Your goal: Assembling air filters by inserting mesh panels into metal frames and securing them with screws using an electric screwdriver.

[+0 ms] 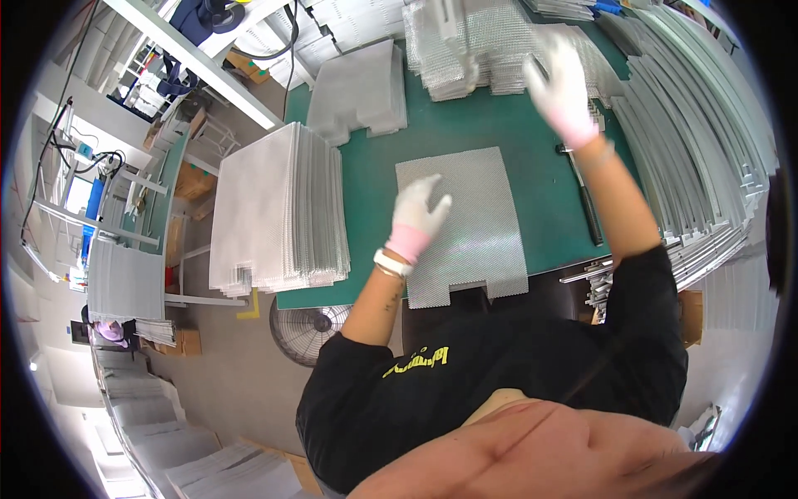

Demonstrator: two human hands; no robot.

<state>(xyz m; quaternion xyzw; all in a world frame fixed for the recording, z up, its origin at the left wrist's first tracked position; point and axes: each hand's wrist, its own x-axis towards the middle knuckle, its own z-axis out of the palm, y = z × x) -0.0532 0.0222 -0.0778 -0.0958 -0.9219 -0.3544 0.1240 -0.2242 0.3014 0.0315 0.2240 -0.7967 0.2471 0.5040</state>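
Note:
A silvery perforated mesh sheet [482, 200], with a notch in its near edge, lies flat on the green tabletop [374, 175] in front of me. My left hand [420, 214], in a white glove with a pink cuff, rests on the sheet's left part with its fingers spread. My right hand [559, 90], gloved alike, is stretched far forward, thumb apart from the fingers and slightly blurred. It is over the near edge of a stack of mesh sheets [507, 62] at the back; I see nothing held in it.
A tall stack of mesh sheets [258, 208] stands at the left, with a lower stack [357, 87] behind it. A black-handled tool [587, 200] lies at the right, beside many long metal frame strips [690, 133]. A floor fan [309, 333] is below the table's left edge.

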